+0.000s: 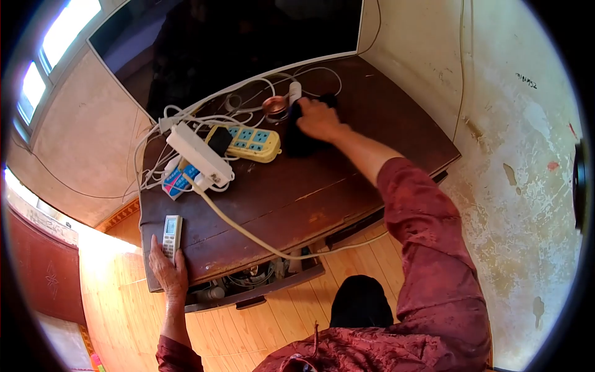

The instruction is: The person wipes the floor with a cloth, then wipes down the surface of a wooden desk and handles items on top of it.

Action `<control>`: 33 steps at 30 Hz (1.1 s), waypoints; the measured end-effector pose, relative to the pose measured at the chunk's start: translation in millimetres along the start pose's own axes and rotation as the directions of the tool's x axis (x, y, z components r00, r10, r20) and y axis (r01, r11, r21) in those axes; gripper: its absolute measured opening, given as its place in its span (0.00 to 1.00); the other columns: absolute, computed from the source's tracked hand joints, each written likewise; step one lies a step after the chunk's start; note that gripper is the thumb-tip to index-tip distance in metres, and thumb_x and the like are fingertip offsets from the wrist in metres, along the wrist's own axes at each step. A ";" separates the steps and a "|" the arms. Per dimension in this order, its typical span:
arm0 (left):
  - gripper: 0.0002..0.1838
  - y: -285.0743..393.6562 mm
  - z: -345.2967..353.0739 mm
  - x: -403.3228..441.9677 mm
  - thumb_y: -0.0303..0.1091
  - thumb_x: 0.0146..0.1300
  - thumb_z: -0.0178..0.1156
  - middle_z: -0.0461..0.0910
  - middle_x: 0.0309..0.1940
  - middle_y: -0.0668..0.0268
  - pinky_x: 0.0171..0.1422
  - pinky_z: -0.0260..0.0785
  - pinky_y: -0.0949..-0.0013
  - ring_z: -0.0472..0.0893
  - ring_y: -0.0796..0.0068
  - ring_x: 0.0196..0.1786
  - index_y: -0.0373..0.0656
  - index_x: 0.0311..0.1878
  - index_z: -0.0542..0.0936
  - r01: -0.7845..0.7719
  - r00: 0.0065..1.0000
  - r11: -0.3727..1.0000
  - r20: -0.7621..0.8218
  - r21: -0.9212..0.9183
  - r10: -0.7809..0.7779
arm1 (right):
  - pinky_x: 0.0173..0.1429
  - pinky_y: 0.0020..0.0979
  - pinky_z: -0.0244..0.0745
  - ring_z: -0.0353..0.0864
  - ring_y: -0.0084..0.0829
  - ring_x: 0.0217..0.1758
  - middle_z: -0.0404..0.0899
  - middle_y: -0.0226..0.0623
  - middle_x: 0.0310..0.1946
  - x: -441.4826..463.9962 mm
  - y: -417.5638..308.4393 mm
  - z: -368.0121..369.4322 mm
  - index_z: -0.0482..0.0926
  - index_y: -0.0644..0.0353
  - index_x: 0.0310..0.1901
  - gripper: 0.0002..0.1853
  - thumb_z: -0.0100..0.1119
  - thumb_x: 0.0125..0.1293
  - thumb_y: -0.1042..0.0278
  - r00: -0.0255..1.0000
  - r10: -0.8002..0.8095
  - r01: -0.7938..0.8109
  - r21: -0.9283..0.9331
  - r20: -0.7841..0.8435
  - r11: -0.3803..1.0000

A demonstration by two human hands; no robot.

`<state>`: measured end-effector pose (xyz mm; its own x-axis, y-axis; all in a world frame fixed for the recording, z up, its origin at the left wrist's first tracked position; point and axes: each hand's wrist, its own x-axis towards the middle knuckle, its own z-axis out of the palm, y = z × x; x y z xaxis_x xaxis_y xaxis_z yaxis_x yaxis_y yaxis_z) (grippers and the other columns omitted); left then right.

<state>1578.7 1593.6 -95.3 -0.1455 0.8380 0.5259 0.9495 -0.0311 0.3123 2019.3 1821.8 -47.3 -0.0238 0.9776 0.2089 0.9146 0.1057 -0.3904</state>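
Observation:
My right hand (pixel 320 119) is closed on a black cloth (pixel 302 141), pressed to the brown tabletop (pixel 297 198) below the television. Just beside its fingers is a small white cylindrical item (pixel 295 92), and left of that a copper-coloured round thing (pixel 274 105). At the near left corner my left hand (pixel 168 270) has its thumb and fingers around the lower end of a white remote control (pixel 172 230) with a small screen. Whether the remote is lifted at all, I cannot tell.
A television (pixel 235 46) stands at the back. Tangled white cables surround a white power strip (pixel 199 155), a yellow power strip (pixel 257 145) and a blue box (pixel 178 181). A beige cord (pixel 242 233) crosses the front edge. Below, a drawer (pixel 260 286) full of odds and ends stands open.

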 end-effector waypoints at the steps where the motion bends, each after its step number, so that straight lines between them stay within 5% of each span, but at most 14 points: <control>1: 0.36 3.4 -0.2 0.5 0.30 0.57 0.60 0.72 0.49 0.50 0.59 0.63 0.55 0.71 0.53 0.52 0.37 0.69 0.60 0.004 1.000 1.000 -0.004 -0.003 -0.004 | 0.61 0.49 0.66 0.70 0.54 0.58 0.71 0.54 0.54 3.5 -9.4 6.5 0.64 0.60 0.59 0.27 0.53 0.58 0.61 1.000 -0.025 0.026 0.045 -0.015 0.999; 3: 0.36 5.3 -1.1 0.3 0.30 0.57 0.60 0.72 0.49 0.50 0.58 0.63 0.55 0.71 0.53 0.51 0.38 0.69 0.60 0.010 1.000 1.000 -0.002 -0.002 -0.010 | 0.61 0.49 0.66 0.69 0.54 0.59 0.69 0.55 0.55 4.5 -21.5 14.5 0.63 0.65 0.58 0.28 0.55 0.58 0.62 0.995 -0.098 0.100 0.107 -0.024 0.989; 6: 0.35 -5.5 0.4 -0.7 0.30 0.56 0.60 0.72 0.48 0.51 0.57 0.64 0.56 0.72 0.54 0.49 0.38 0.69 0.61 0.000 1.000 1.000 0.012 0.004 0.000 | 0.63 0.46 0.65 0.68 0.51 0.61 0.70 0.50 0.56 -4.9 5.3 -5.2 0.65 0.56 0.60 0.26 0.53 0.59 0.62 0.960 -0.279 0.263 0.233 0.035 0.936; 9: 0.35 -9.1 4.3 -0.5 0.29 0.57 0.60 0.73 0.47 0.51 0.56 0.64 0.55 0.72 0.53 0.49 0.38 0.68 0.61 -0.035 0.999 0.999 0.000 0.011 0.035 | 0.64 0.43 0.65 0.68 0.48 0.62 0.70 0.45 0.56 -8.7 64.5 -25.9 0.68 0.49 0.60 0.24 0.52 0.59 0.63 0.912 -0.393 0.376 0.141 0.120 0.916; 13: 0.34 1.2 1.2 0.4 0.28 0.57 0.59 0.73 0.47 0.51 0.55 0.65 0.55 0.72 0.52 0.49 0.38 0.68 0.62 -0.051 0.999 0.996 0.004 0.069 0.051 | 0.69 0.38 0.62 0.66 0.45 0.65 0.71 0.45 0.59 -9.2 158.7 -71.8 0.73 0.52 0.57 0.23 0.54 0.58 0.70 0.941 -0.325 0.316 0.097 0.099 0.944; 16: 0.34 -1.8 3.8 0.9 0.28 0.57 0.58 0.73 0.46 0.50 0.56 0.64 0.54 0.72 0.51 0.49 0.38 0.68 0.62 -0.061 0.998 0.995 -0.003 0.075 0.061 | 0.67 0.39 0.64 0.69 0.47 0.63 0.74 0.46 0.56 7.3 245.9 -92.3 0.73 0.55 0.56 0.21 0.53 0.58 0.70 0.992 -0.120 0.120 0.016 -0.039 0.993; 18: 0.33 0.8 3.4 1.5 0.28 0.57 0.58 0.73 0.46 0.50 0.56 0.64 0.54 0.72 0.50 0.49 0.38 0.68 0.62 -0.037 0.999 0.997 0.008 0.072 0.036 | 0.66 0.42 0.64 0.69 0.53 0.61 0.74 0.55 0.52 15.0 269.3 -101.4 0.70 0.57 0.58 0.22 0.51 0.60 0.68 0.965 0.206 -0.204 0.025 -0.164 0.979; 22: 0.33 5.8 -0.4 3.9 0.28 0.57 0.57 0.72 0.46 0.50 0.57 0.63 0.53 0.71 0.50 0.49 0.37 0.67 0.62 -0.072 0.997 0.989 0.016 0.130 0.071 | 0.65 0.62 0.56 0.63 0.59 0.65 0.66 0.59 0.60 54.0 225.6 -86.8 0.65 0.55 0.63 0.26 0.49 0.63 0.59 0.687 0.654 -0.694 -0.019 -0.317 0.720; 24: 0.32 6.5 0.2 3.6 0.29 0.57 0.57 0.72 0.46 0.49 0.58 0.63 0.53 0.71 0.49 0.50 0.37 0.67 0.62 -0.050 0.998 0.991 0.029 0.122 0.047 | 0.63 0.70 0.50 0.59 0.59 0.67 0.60 0.55 0.66 85.1 198.6 -59.3 0.64 0.54 0.64 0.29 0.49 0.62 0.53 0.726 0.613 -0.642 0.013 -0.312 0.767; 28: 0.32 4.2 0.9 3.2 0.29 0.57 0.57 0.72 0.49 0.48 0.59 0.63 0.53 0.71 0.48 0.52 0.36 0.67 0.63 -0.064 0.998 0.991 0.035 0.119 0.061 | 0.65 0.66 0.53 0.61 0.58 0.66 0.62 0.55 0.63 119.3 118.5 -21.0 0.63 0.55 0.64 0.31 0.50 0.60 0.51 0.905 0.407 -0.403 0.057 -0.123 0.914; 33: 0.32 3.4 0.5 3.5 0.30 0.58 0.56 0.71 0.52 0.48 0.61 0.62 0.53 0.70 0.48 0.55 0.37 0.67 0.63 -0.030 0.998 0.995 0.066 0.099 0.024 | 0.62 0.62 0.60 0.68 0.54 0.62 0.68 0.55 0.58 144.5 79.6 25.1 0.66 0.54 0.59 0.25 0.52 0.61 0.56 0.994 -0.106 0.109 0.141 -0.029 0.984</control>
<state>1581.6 1596.8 -92.8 -0.1043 0.8712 0.4798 0.9762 -0.0025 0.2169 2078.5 1976.0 -70.7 -0.1089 0.9553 0.2747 0.8405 0.2361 -0.4878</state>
